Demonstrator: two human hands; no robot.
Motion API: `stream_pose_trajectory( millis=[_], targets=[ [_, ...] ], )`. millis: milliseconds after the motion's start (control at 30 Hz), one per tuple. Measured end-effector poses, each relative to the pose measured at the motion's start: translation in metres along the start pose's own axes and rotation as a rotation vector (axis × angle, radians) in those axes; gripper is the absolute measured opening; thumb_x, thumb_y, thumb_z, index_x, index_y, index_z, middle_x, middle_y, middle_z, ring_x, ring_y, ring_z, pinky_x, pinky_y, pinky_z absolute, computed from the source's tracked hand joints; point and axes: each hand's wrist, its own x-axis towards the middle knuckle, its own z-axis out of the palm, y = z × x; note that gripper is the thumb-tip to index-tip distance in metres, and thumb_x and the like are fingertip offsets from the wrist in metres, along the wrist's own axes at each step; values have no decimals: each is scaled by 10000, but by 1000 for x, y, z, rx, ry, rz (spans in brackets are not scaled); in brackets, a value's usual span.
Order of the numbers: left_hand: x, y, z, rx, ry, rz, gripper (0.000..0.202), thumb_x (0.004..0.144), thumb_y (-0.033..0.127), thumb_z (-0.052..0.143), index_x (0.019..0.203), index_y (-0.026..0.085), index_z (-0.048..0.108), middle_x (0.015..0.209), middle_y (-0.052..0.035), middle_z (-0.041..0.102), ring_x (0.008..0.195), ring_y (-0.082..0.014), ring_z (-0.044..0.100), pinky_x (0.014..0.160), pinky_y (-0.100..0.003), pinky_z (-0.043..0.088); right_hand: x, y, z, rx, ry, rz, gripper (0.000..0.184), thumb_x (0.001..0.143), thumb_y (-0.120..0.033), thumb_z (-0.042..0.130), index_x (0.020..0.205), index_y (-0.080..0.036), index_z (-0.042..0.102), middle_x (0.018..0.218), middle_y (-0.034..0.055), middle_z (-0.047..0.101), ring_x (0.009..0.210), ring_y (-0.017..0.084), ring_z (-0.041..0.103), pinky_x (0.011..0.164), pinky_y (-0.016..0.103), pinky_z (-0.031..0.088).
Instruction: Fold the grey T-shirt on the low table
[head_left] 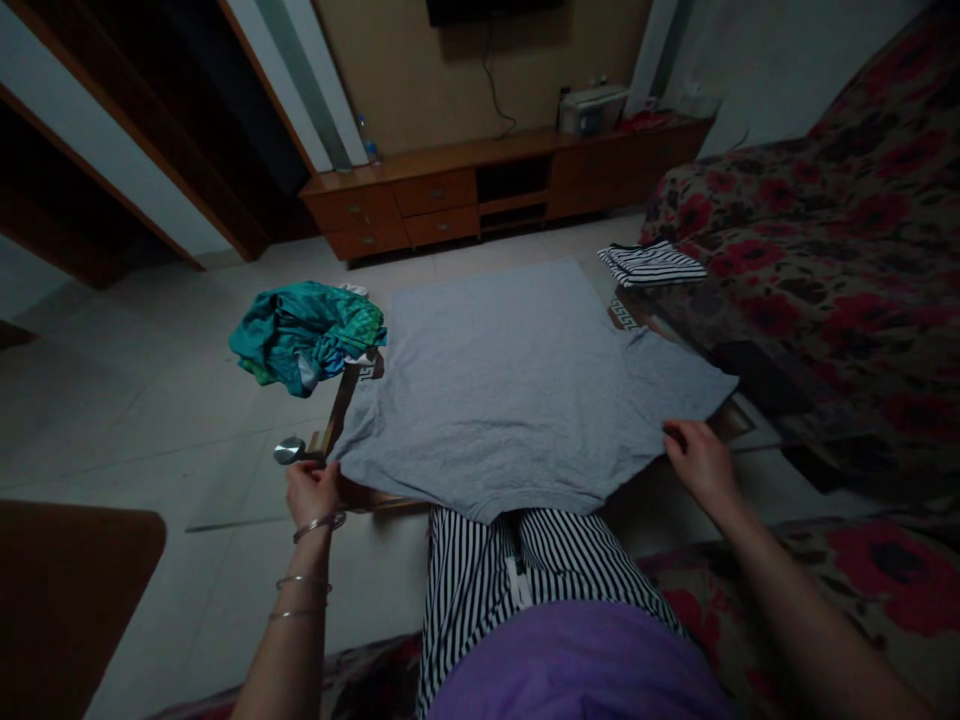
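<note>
"Across the counter (621,314), what was laid out?"

"One grey shirt (502,380), spread flat, its neckline at the near side."

"And the hands?"

"Two, both on it. The left hand (311,490) had its grip pinched on the tip of one sleeve (358,430); the right hand (697,460) had its grip pinched on the edge by the other sleeve (679,375)."

"Bangles (319,522)?"

"At least three, on the left arm."

"Other clothes?"

"One teal heap (304,330) at the left, its pieces uncountable, and one folded striped garment (651,263) at the far right."
</note>
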Motion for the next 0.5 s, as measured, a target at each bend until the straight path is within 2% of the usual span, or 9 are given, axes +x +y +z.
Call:
stream_pose_trajectory(
  millis=[33,100,167,200,267,300,367,433,500],
  targets=[
    [-13,3,-2,14,78,71,280,832,338,475,1032,158,554,853,-87,614,855,-275,602,754,-411,513,-9,-8,-3,27,16,-52,316,840,-186,434,1078,-145,637,1039,133,619,998,243,571,892,389,466],
    [-47,13,-4,11,138,376,239,864,276,449,1064,208,560,1007,-98,603,1011,-274,558,869,-430,482,-30,-28,-7,99,-19,-217,368,821,-103,416,1109,-173,635,1109,120,600,1079,235,534,946,397,442],
    [-88,29,-1,-18,-14,803,274,863,162,442,1083,235,588,1105,-99,599,1077,-255,531,933,-419,442,-52,-51,-5,157,-120,-417,438,819,-56,404,1156,-222,631,1200,97,574,1158,228,491,989,413,411],
    [-108,39,2,-30,-93,974,338,851,105,440,1112,254,595,1157,-91,597,1108,-248,519,972,-429,410,-61,-63,-2,172,-167,-499,460,828,-51,408,1183,-248,623,1248,86,557,1198,229,464,1005,429,393],
    [-139,59,10,-53,-192,1174,410,839,56,453,1158,271,594,1202,-80,598,1147,-244,503,1022,-451,351,-70,-83,4,186,-212,-591,441,857,-71,429,1195,-279,621,1311,72,529,1258,240,412,1029,466,354],
    [-149,68,14,-71,-212,1212,395,842,53,460,1141,267,604,1174,-76,615,1131,-240,511,1028,-457,336,-70,-90,6,194,-220,-605,404,869,-89,443,1167,-280,636,1307,69,537,1265,245,402,1033,480,340],
    [-156,79,19,-125,-206,1207,298,858,68,463,1034,240,631,1032,-66,655,1024,-221,551,1001,-449,351,-64,-99,7,232,-233,-594,316,877,-119,469,1079,-261,667,1227,66,589,1216,245,439,1021,482,341],
    [-153,82,18,-197,-156,1156,246,867,70,447,930,221,630,910,-58,654,917,-205,566,950,-432,383,-55,-102,3,292,-231,-547,256,879,-141,479,1015,-239,672,1101,61,635,1106,228,502,979,454,377],
    [-147,76,15,-273,-112,1129,246,861,58,435,904,215,620,884,-67,644,891,-207,563,906,-415,408,-52,-102,0,340,-219,-502,228,884,-157,476,999,-220,663,1010,59,646,1008,208,535,926,414,412]
  ],
)
